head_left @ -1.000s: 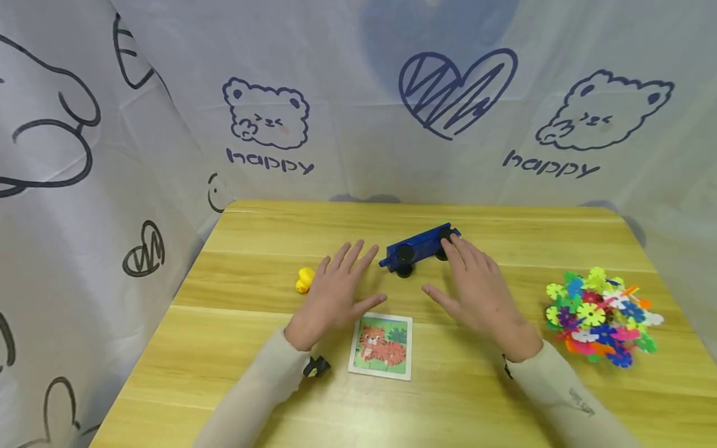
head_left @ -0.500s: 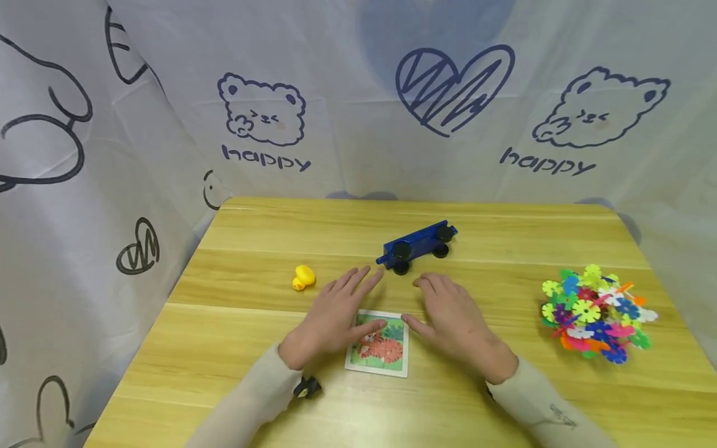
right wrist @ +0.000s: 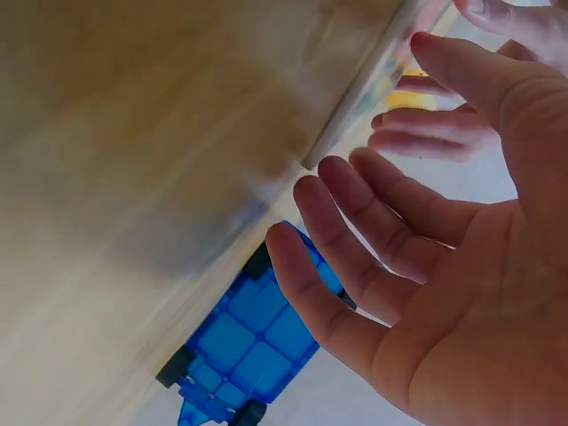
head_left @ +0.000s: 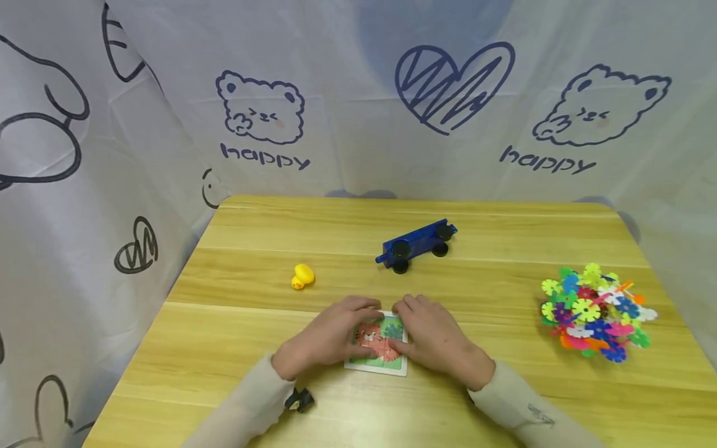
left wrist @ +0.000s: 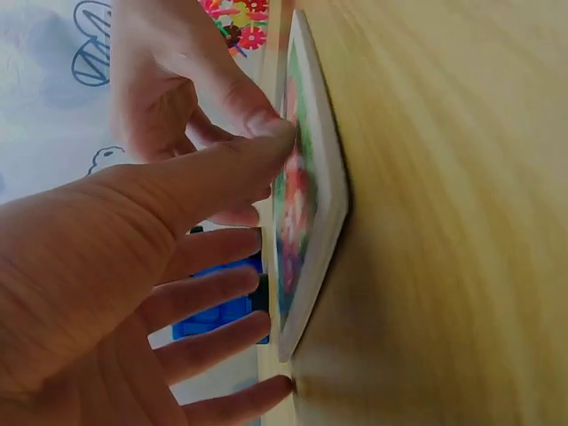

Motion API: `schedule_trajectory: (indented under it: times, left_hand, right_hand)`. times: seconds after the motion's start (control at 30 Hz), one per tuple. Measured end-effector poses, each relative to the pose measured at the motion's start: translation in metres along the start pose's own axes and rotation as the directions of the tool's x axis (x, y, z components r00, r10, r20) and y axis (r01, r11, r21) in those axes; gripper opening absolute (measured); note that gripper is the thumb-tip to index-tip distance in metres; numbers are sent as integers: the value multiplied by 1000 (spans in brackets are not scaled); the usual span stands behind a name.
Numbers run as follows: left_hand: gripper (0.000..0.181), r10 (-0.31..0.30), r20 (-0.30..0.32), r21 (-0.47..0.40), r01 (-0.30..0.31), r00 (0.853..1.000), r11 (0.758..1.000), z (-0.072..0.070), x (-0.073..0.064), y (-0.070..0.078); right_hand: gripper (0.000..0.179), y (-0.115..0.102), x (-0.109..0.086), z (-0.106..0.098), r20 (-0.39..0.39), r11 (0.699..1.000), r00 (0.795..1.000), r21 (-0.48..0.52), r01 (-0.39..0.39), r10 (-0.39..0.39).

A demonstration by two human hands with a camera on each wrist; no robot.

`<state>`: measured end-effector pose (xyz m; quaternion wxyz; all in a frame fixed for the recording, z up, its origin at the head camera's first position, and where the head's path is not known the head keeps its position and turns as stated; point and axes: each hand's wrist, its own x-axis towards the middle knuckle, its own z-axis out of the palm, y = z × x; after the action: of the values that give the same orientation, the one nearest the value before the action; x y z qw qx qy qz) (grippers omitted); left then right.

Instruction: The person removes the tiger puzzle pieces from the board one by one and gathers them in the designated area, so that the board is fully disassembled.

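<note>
A square picture puzzle (head_left: 385, 336) of an orange tiger in a white frame lies flat on the table. My left hand (head_left: 327, 336) hovers at its left side, its thumb over the tiger and its fingers near the far edge. My right hand (head_left: 439, 336) mirrors it on the right, with the thumb reaching over the picture. In the left wrist view, the left thumb tip overlaps the puzzle (left wrist: 297, 191), while the other fingers are spread loosely. The right wrist view shows the right fingers (right wrist: 333, 235) gently bent beside the puzzle's corner, with nothing between them.
Behind the puzzle, a blue toy wagon (head_left: 417, 244) with black wheels stands on the wooden table (head_left: 252, 224). A yellow toy duck (head_left: 303, 275) sits to the left. At the right is a colourful heap of flower-shaped plastic pieces (head_left: 596, 314). A printed curtain (head_left: 347, 124) hangs behind.
Both hands have drawn back from near the wagon and the duck and come together over the puzzle's two sides. The puzzle, wagon and duck stay in place.
</note>
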<state>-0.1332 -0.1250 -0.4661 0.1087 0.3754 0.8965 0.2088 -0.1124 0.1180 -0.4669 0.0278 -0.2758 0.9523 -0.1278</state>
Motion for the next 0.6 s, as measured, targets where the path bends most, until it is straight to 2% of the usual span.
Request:
schedule_trajectory:
  times: [0.13, 0.37, 0.5, 0.6]
  left_hand:
    - [49, 26, 26, 14, -26, 999, 1000, 0, 0, -1]
    - [47, -11, 8, 52, 11, 1000, 999, -4, 0, -6]
    - [44, -24, 10, 10, 24, 1000, 1000, -5, 1, -7]
    - [39, -6, 20, -14, 7, 1000, 1000, -5, 1, -6]
  right_hand:
    - [51, 0, 2, 2, 22, 1000, 1000, 3, -11, 11]
    - [50, 1, 19, 4, 4, 999, 999, 28, -41, 40]
    - [47, 2, 25, 5, 3, 997, 998, 51, -59, 59]
    - [45, 1, 27, 4, 10, 995, 997, 71, -77, 76]
